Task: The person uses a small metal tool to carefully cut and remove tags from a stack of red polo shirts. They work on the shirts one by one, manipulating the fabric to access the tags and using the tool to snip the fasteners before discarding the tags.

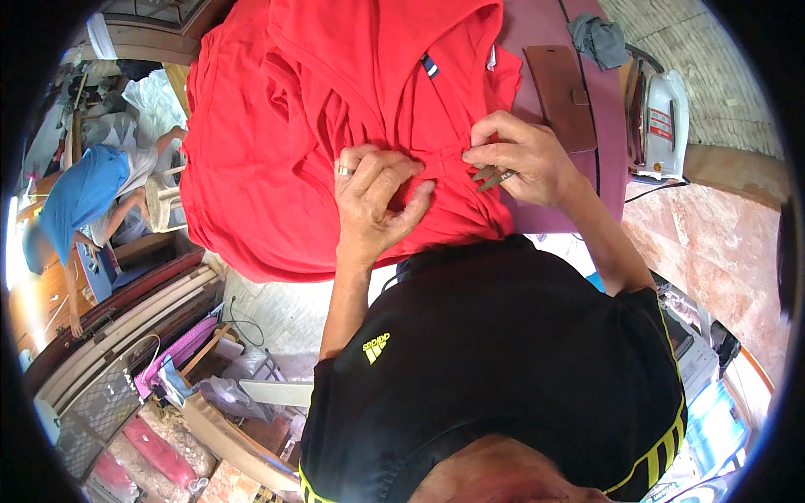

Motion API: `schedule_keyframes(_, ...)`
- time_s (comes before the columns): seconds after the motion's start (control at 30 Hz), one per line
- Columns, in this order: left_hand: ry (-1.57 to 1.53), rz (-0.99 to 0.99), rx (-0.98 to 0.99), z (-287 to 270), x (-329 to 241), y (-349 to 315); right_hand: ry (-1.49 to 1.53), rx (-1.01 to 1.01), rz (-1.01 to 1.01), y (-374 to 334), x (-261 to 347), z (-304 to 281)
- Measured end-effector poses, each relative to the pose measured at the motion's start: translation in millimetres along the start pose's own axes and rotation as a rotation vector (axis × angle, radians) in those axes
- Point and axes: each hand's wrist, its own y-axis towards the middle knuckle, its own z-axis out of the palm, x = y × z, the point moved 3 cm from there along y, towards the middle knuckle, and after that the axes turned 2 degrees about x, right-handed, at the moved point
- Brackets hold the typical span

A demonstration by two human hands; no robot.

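Black shirt [503, 352]; fingers [402, 180] pinch red garment [277, 159].

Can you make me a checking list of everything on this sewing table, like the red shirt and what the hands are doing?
Surface: maroon padded table, mostly covered by cloth.
Job's things: red garment spread out and bunched in the middle; small metal snips over its fold.
Clutter: brown wallet-like case, grey rag, white iron at the table's edge.
Hands: left hand, wearing a ring, pinches the red cloth; right hand holds the snips against it.
Cables: dark cord below the iron.
Surroundings: another person in a blue top at a bench; wire basket and pink fabric rolls on the floor.
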Motion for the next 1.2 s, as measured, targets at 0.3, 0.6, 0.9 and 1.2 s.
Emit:
schedule_keyframes(0.3, -0.084, -0.092, 0.056, 8, 9, 7, 0.248, 0.12, 0.168, 14, 0, -4)
schedule_keyframes(0.6, -0.288, -0.242, 0.109, 4, 9, 25, 0.09, 0.171, 0.148, 47, 27, -15)
schedule_keyframes(0.9, -0.49, -0.295, 0.119, 2, 15, 26, 0.104, 0.272, 0.234, 61, 14, -17)
schedule_keyframes(1.2, -0.485, -0.339, 0.364, -33, 6, 34, 0.22, -0.34, 0.191, 50, 10, -14)
